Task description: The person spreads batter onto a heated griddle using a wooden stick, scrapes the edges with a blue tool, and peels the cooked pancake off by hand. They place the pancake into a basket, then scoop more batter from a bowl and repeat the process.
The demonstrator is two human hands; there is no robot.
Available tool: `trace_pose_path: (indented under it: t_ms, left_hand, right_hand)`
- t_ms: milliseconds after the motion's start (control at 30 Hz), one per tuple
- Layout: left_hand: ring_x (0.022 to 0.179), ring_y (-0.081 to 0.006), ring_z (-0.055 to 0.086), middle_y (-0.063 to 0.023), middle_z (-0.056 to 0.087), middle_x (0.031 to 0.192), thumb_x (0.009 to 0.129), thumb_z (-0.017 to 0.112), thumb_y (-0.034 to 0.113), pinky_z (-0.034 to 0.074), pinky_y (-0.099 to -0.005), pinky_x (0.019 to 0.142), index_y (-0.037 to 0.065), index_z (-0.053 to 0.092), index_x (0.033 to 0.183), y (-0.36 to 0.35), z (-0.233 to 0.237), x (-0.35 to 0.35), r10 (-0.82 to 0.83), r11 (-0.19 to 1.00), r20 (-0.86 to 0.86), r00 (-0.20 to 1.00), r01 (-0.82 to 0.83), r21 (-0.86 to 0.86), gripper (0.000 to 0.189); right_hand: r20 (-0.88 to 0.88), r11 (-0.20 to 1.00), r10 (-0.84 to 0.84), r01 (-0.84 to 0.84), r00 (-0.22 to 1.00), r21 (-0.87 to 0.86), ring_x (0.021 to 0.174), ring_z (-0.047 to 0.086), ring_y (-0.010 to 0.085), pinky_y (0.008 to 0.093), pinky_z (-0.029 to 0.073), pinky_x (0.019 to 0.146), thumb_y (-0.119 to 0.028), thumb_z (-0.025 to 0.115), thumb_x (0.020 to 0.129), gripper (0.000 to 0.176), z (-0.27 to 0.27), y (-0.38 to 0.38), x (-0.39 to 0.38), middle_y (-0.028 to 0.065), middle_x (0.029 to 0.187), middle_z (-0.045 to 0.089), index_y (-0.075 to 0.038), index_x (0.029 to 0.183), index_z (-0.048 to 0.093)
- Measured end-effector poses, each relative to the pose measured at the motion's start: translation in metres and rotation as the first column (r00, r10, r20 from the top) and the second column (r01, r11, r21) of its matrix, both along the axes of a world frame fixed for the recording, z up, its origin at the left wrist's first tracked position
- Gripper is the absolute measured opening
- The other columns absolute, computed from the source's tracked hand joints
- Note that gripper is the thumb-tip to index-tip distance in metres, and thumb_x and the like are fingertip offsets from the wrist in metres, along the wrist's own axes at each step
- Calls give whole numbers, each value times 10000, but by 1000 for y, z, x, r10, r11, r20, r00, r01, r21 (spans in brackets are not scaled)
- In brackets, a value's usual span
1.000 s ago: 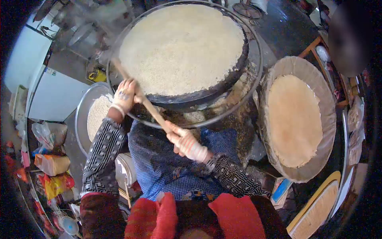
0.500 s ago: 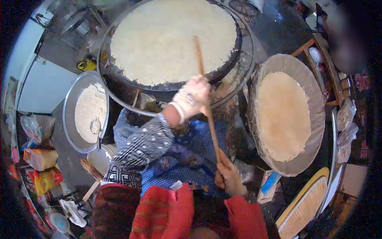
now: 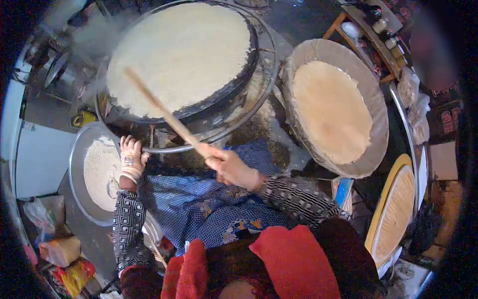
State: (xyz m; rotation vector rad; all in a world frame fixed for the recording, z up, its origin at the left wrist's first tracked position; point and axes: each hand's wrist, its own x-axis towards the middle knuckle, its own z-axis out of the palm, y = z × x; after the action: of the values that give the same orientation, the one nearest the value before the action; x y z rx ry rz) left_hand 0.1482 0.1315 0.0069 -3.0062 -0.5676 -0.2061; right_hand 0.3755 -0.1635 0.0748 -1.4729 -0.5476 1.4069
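Observation:
My right hand [image 3: 231, 168], bare, is wrapped round the lower end of a long wooden stick [image 3: 167, 115], whose far end lies over the front left of the griddle. A thin pale layer [image 3: 179, 52] covers the round griddle almost to its dark edge. My left hand [image 3: 132, 157], in a whitish glove, is at the griddle's outer metal ring [image 3: 172, 149], beside the rim of the metal basin [image 3: 77, 172]. Its fingers point forward; whether they grip the ring is unclear. Pale flour-like material [image 3: 99, 172] and a ladle are in the basin.
A large lined basket [image 3: 376, 124] holding a round tan flatbread [image 3: 333, 112] stands at the right. Below it is a yellow-rimmed oval board [image 3: 396, 214]. A wooden rack [image 3: 346, 37] stands at the back right; plastic bags [image 3: 45, 214] lie at the left.
My left hand has let go of the stick and moved left to the ring by the basin. My right hand has moved forward and left with the stick. The view has shifted.

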Motion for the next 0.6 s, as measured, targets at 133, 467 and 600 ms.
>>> trace_pose_path:
  t_ms: [133, 467, 600]
  left_hand:
    - [1029, -377, 503, -165, 550, 947, 666, 708, 256, 314, -510, 1049, 56, 572, 882, -20, 21, 15, 21, 1000, 13, 1000, -21, -6, 325]
    - [1039, -351, 522, -155, 573, 1015, 785, 623, 341, 323, -520, 1022, 52, 572, 1010, -133, -11, 93, 274, 947, 133, 952, -243, -208, 369]
    - [1214, -447, 415, -258, 445, 1288, 819, 590, 311, 327, -575, 1016, -39, 425, 1262, -171, 12, 105, 40, 961, 563, 825, 122, -247, 588]
  right_hand:
    - [-62, 994, 87, -83, 994, 67, 463, 537, 101, 279, 433, 390, -211, 573, 912, 431, -5, 27, -21, 3, 663, 561, -144, 1334, 516]
    - [-133, 993, 119, -116, 984, 35, 444, 474, 48, 228, 380, 383, -232, 590, 922, 461, -10, -2, -39, -35, 607, 515, -138, 1362, 488]
    - [146, 986, -51, 26, 988, 166, 469, 479, 43, 216, 409, 428, -134, 551, 928, 486, -16, -69, -4, 3, 762, 605, -135, 1402, 444]
